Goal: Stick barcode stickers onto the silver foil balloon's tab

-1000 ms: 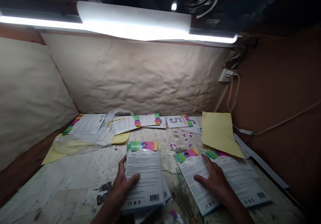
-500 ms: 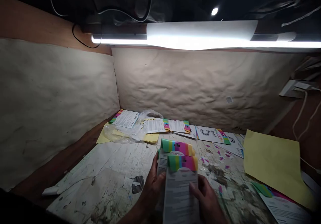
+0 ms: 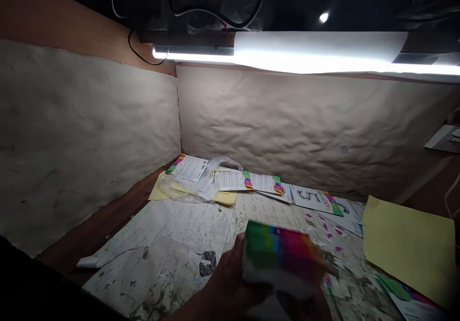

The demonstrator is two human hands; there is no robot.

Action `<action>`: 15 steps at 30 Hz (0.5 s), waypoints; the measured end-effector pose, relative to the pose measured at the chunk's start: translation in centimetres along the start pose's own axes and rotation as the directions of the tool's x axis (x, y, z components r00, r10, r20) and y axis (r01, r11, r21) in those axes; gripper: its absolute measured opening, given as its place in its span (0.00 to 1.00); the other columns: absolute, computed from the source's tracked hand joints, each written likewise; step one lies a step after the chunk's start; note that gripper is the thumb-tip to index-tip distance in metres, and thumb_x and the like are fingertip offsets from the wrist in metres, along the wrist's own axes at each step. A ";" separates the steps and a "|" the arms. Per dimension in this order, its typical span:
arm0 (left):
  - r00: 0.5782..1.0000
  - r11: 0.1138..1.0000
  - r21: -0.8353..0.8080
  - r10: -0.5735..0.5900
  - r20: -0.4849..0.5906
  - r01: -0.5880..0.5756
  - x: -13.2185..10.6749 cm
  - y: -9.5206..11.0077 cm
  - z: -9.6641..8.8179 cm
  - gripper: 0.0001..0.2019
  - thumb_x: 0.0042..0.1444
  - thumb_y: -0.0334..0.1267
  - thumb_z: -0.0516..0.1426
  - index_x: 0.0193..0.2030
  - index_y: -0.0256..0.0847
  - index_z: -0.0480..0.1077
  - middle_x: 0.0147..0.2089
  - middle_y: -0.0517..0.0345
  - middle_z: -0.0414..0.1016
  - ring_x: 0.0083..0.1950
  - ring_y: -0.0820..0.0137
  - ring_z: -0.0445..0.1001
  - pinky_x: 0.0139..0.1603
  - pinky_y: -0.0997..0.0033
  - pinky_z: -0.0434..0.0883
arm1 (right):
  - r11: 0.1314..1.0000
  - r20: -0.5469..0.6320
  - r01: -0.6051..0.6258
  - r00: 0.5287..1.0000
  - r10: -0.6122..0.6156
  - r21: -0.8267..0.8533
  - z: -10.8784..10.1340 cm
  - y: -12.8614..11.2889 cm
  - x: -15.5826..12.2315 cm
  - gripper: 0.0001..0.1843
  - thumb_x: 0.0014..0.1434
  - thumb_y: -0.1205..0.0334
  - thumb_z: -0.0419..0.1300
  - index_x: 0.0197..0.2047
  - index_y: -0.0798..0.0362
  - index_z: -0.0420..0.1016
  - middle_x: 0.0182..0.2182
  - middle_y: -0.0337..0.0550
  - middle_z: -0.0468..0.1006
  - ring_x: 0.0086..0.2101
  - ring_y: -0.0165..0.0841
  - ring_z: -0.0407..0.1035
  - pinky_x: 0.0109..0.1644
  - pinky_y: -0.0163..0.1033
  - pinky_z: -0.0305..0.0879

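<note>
A stack of printed packaging cards (image 3: 280, 251), with a green-to-orange rainbow band across its top, is tilted and blurred in front of me. My left hand (image 3: 230, 278) is closed around its left side, fingers wrapped behind. At the lower right my right hand (image 3: 305, 304) grips the stack from below; it is dark and smeared, with most fingers hidden. The worn white tabletop (image 3: 172, 244) lies under both hands.
Similar printed cards (image 3: 230, 180) lie along the back, beside a clear plastic bag (image 3: 190, 187). A yellow sheet (image 3: 409, 244) and another rainbow-topped card (image 3: 413, 302) are at right. Pink paper scraps (image 3: 328, 235) litter the table. A lit tube lamp (image 3: 194, 55) hangs above.
The cards, held as two offset portions before, are now together in one stack and tipped so the rainbow band faces me. My view has swung slightly left.
</note>
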State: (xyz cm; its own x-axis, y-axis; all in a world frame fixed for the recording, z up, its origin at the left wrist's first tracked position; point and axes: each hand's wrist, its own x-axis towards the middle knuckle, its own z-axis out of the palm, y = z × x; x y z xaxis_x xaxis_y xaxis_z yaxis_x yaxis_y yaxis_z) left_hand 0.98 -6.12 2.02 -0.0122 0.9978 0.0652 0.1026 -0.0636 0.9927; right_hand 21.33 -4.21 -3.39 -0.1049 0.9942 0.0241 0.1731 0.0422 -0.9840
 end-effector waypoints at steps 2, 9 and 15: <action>0.993 0.997 0.074 -0.022 0.114 0.013 0.9 -0.7 -0.7 0.55 0.46 0.49 0.64 0.72 0.39 0.34 0.49 0.47 0.76 0.48 0.53 0.76 0.53 0.56 0.70 | 0.999 0.000 -0.037 0.999 0.037 -0.004 0.8 0.1 1.4 0.49 0.47 0.44 0.65 0.68 0.43 0.49 0.51 0.47 0.77 0.51 0.52 0.70 0.51 0.54 0.70; 0.978 0.788 0.616 -0.119 0.172 -0.013 4.1 -2.4 -2.6 0.46 0.49 0.56 0.59 0.71 0.42 0.47 0.71 0.36 0.47 0.69 0.36 0.45 0.64 0.35 0.47 | 0.839 -0.023 0.088 0.993 -0.119 -0.537 -0.4 0.1 5.8 0.52 0.48 0.38 0.61 0.69 0.56 0.49 0.67 0.57 0.51 0.65 0.52 0.47 0.66 0.56 0.49; 0.977 0.805 0.586 -0.039 0.210 -0.094 5.2 -3.5 -4.5 0.42 0.55 0.60 0.53 0.72 0.46 0.44 0.69 0.43 0.49 0.68 0.47 0.52 0.64 0.48 0.56 | 0.595 0.373 0.519 0.855 -0.360 -0.615 1.5 -7.0 14.9 0.20 0.61 0.50 0.54 0.51 0.49 0.74 0.52 0.49 0.74 0.53 0.45 0.67 0.59 0.52 0.61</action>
State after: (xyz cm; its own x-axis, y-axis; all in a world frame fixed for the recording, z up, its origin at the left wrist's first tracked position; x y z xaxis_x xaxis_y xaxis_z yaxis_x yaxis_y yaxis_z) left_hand -3.95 -0.78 -0.69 0.1928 0.9812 0.0037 0.6663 -0.1337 0.7336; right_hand 17.09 10.14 3.59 -0.5174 0.7979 0.3092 0.6503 0.6015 -0.4640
